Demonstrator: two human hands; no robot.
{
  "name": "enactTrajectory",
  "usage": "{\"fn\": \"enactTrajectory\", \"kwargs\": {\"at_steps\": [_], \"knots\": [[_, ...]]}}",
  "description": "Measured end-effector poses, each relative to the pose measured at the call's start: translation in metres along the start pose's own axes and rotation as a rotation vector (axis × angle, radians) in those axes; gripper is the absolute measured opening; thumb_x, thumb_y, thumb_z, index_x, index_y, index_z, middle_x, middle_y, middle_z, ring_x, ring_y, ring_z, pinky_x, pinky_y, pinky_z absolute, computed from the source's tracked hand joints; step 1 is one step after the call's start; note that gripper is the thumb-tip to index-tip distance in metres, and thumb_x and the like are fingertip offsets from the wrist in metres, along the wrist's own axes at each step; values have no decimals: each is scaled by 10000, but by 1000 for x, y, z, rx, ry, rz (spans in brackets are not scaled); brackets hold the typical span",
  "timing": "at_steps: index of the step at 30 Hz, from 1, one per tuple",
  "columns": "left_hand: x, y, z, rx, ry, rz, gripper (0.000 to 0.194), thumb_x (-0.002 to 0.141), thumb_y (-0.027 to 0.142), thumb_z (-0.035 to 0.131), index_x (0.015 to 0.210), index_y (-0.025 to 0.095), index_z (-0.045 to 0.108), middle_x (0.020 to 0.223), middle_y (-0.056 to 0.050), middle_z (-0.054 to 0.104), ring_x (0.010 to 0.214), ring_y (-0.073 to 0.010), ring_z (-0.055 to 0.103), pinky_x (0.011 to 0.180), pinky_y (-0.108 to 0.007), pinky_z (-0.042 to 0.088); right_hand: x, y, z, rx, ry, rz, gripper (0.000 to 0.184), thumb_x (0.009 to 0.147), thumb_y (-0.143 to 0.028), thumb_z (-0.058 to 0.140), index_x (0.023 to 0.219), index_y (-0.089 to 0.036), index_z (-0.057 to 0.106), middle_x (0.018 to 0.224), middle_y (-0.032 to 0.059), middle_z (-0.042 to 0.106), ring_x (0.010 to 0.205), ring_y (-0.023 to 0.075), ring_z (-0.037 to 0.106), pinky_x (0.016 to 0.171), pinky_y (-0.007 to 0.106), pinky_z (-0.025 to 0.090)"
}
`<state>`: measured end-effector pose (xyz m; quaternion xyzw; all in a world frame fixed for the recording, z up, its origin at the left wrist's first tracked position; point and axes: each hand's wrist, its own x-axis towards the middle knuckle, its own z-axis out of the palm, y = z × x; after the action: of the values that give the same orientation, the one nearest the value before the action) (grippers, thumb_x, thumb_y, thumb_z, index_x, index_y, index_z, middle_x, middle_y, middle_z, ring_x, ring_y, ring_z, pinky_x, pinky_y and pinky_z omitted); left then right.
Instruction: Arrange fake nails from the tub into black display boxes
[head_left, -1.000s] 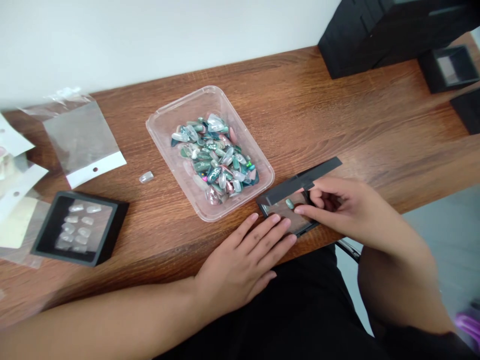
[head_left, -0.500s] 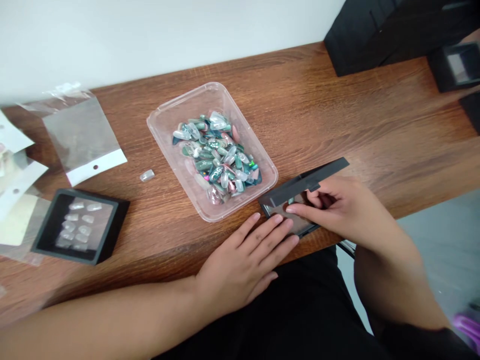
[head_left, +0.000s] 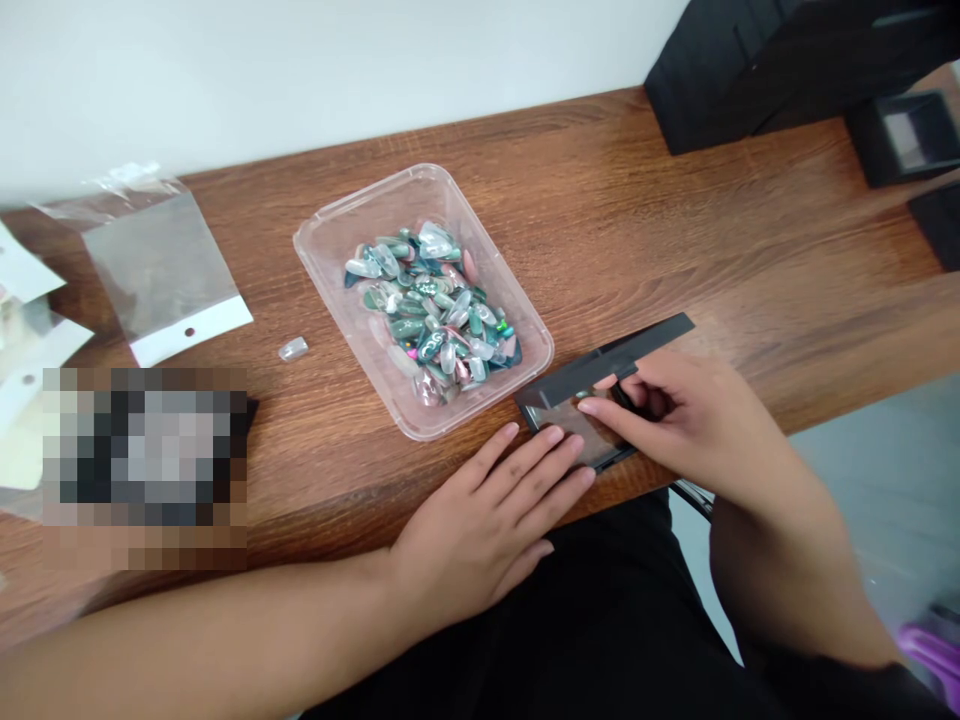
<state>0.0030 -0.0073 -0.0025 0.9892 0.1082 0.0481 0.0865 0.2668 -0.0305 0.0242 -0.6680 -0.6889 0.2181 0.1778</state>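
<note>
A small black display case [head_left: 600, 375] with its lid raised lies near the front edge of the wooden table [head_left: 720, 250]. My left hand [head_left: 487, 520] lies flat, fingers stretched out, its fingertips on the case's left front corner. My right hand [head_left: 675, 415] reaches into the case from the right, fingers bent, one fingertip pressing on the inner pad. Whether it holds a nail is hidden. A clear plastic tub [head_left: 330, 235] of green, clear and pink press-on nails [head_left: 431, 310] stands just left of the case.
One loose clear nail [head_left: 293, 348] lies left of the tub. Clear plastic bags [head_left: 161, 270] lie at the far left, with a blurred-out dark patch [head_left: 142, 460] below them. Black boxes [head_left: 750, 60] stand at the back right. The table's front edge runs under my arms.
The green nail seen in the case a second ago is now covered by my right fingers, which slid a little left. My left hand has stayed put.
</note>
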Motion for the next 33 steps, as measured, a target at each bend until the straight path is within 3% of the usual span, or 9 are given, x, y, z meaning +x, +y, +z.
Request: {"fn": "enactTrajectory", "kwargs": {"at_steps": [9,13,17,28,33], "knots": [[0,0,0,-14,3,-4,705,1014,498,545,1609,158,380,1713,-84,319,1574,-266,311,1330,-483,-31,2,-22,14,-179,169,-28,234,962,-384,635,787,-237,589,618,-18,508,577,128,488,564,301,287],[0,0,0,-18,-1,3,717,1006,507,556,1610,162,377,1708,-90,328,1577,-265,309,1326,-481,-7,3,-27,15,-207,183,-85,274,952,-354,628,733,-225,526,588,-31,479,575,127,487,569,282,318],[0,1,1,-22,7,-3,736,998,512,570,1615,165,369,1710,-94,324,1582,-272,295,1316,-490,51,4,-27,14,-181,167,-93,364,949,-354,629,675,-221,430,582,-37,486,544,115,460,558,268,330],[1,1,-1,10,21,2,739,975,531,597,1595,172,415,1676,-83,399,1557,-281,338,1276,-492,187,7,-21,21,-84,220,-64,463,948,-365,634,606,-201,368,513,-64,396,466,65,335,510,245,291],[1,2,0,11,27,2,742,966,533,610,1591,182,422,1679,-70,395,1553,-276,343,1275,-489,187,5,-19,26,-43,267,-50,433,930,-296,647,591,-192,398,514,-60,419,480,57,388,522,238,316]]}}
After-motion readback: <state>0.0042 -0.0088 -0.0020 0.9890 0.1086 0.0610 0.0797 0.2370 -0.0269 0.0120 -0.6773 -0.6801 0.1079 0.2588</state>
